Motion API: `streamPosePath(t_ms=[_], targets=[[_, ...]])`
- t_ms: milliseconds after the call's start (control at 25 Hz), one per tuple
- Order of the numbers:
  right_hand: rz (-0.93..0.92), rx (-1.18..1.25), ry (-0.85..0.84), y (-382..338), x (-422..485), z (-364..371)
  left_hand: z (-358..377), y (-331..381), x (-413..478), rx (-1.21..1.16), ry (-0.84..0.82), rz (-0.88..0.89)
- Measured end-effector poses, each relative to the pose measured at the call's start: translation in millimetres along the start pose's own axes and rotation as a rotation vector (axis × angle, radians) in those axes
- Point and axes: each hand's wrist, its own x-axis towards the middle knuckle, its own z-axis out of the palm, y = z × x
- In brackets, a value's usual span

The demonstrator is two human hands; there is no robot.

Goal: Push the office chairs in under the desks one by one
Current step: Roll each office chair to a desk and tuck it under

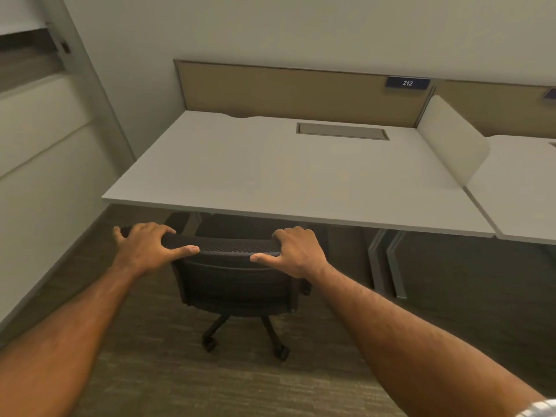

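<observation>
The black mesh-backed office chair (237, 281) on casters stands at the white desk (270, 176), seat partly beneath its front edge; left hand (147, 248) and right hand (298, 251) grip the backrest's top, fingers curled over, thumbs along the near side.

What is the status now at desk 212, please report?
Left hand and right hand both gripping top of chair backrest. Chair seat partly under desk. Nothing visible blocking the way.

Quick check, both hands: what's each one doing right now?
Left hand: closed over the top edge of the chair backrest.
Right hand: closed over the same edge, further right.
</observation>
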Motion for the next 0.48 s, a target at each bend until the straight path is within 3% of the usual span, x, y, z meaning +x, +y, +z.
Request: streamPosePath(t_ms=[200,480], targets=[[0.084,0.257,-0.040,23.7,-28.6,-4.7,-4.5,55.3,-10.3,-0.017,0.001,0.273],[0.289,0.070,-0.114,105.8,-136.7,-5.2,34.6,228.8,-43.2,0.054,0.059,0.766]])
